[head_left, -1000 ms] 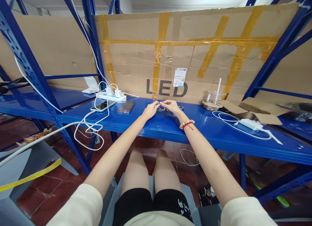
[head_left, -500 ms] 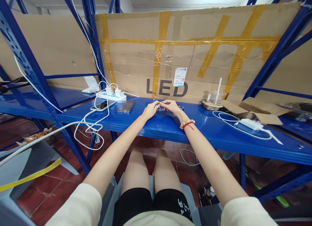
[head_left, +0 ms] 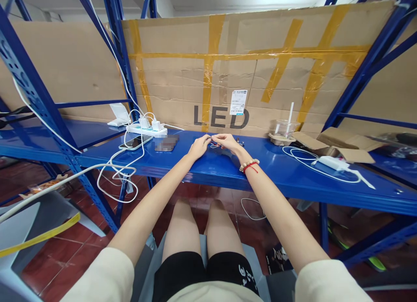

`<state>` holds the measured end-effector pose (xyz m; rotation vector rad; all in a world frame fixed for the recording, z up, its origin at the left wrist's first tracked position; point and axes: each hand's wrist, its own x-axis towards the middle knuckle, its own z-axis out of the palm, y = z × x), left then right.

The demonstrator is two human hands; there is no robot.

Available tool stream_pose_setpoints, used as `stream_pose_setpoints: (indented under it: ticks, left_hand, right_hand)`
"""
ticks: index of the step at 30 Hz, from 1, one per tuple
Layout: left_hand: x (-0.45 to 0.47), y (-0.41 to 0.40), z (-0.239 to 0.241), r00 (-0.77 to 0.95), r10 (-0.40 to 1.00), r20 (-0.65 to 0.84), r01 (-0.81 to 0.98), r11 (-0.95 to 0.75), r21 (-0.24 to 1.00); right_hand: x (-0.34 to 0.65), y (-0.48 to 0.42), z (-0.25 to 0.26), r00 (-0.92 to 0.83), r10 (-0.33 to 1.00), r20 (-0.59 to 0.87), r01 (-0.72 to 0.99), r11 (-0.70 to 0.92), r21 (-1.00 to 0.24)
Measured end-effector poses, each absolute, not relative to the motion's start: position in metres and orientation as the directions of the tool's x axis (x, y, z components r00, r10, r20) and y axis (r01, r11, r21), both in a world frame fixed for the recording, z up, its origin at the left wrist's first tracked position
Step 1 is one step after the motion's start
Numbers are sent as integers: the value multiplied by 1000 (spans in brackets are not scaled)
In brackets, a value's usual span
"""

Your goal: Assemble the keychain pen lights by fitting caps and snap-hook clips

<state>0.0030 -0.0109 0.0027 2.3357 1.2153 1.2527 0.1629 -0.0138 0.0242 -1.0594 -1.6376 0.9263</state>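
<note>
Over the blue shelf top, my left hand (head_left: 199,147) and my right hand (head_left: 226,141) meet at the fingertips. Both are closed in a pinch, and whatever sits between the fingertips is too small to make out. Just below them shows a thin, pale, looped piece (head_left: 214,145), partly covered by the fingers; I cannot tell whether it is held or lies on the shelf. Several tiny shiny parts (head_left: 240,142) lie behind my right wrist, which wears a beaded bracelet (head_left: 249,164) and a red string.
To the left are a white power strip (head_left: 146,129) with plugs and cables, a phone (head_left: 136,142) and a blurred dark flat item (head_left: 167,143). A cup with a straw (head_left: 286,129), a white adapter (head_left: 332,163) and an opened carton (head_left: 348,141) stand right. Cardboard (head_left: 182,80) closes the back.
The fingertips have shifted slightly against each other, with both hands still together in the same place. The whole view has moved a little.
</note>
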Motion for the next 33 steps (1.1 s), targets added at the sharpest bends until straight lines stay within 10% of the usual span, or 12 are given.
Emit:
stream_pose_setpoints:
  ticks: [33]
  left_hand:
    - [3,0,-1,311,702,640,587,-672,452]
  right_hand:
    - [164,-17,27,-232,931,280,172,323,-930]
